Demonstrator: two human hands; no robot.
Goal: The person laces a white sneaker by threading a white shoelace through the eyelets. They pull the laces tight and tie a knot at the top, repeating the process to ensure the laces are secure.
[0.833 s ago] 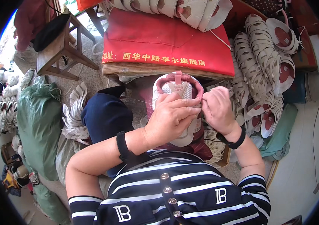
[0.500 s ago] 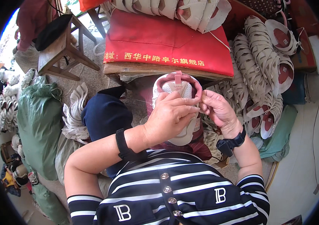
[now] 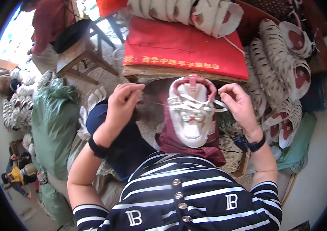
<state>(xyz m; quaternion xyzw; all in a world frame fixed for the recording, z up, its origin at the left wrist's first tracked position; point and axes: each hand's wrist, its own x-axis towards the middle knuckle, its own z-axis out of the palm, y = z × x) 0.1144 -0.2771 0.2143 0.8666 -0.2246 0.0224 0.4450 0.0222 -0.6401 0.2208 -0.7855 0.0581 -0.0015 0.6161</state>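
Observation:
A white lace-up sneaker (image 3: 192, 127) with a pink-red collar lining rests on a maroon cloth (image 3: 167, 134) over my lap, its toe toward me. White laces (image 3: 190, 103) cross its tongue and spread loosely to the right. Left of the sneaker, my left hand (image 3: 120, 106) is raised apart from it with thumb and fingers pinched; what it holds, if anything, is too fine to make out. A faint thread-like line runs leftward from the sneaker. Just right of the collar, my right hand (image 3: 238, 104) is also closed in a pinch, its contents unclear.
Ahead stands a low table under a red cloth (image 3: 182, 48), bearing a row of white shoe uppers (image 3: 171, 9). More stacked uppers (image 3: 282, 61) lie at right. A wooden stool (image 3: 80, 57) and a green sack (image 3: 53, 127) are at left. Two people are farther off at left.
My left hand has moved from over the sneaker out to the left, uncovering the laces. My right hand has drawn slightly off the collar. The view has shifted a little.

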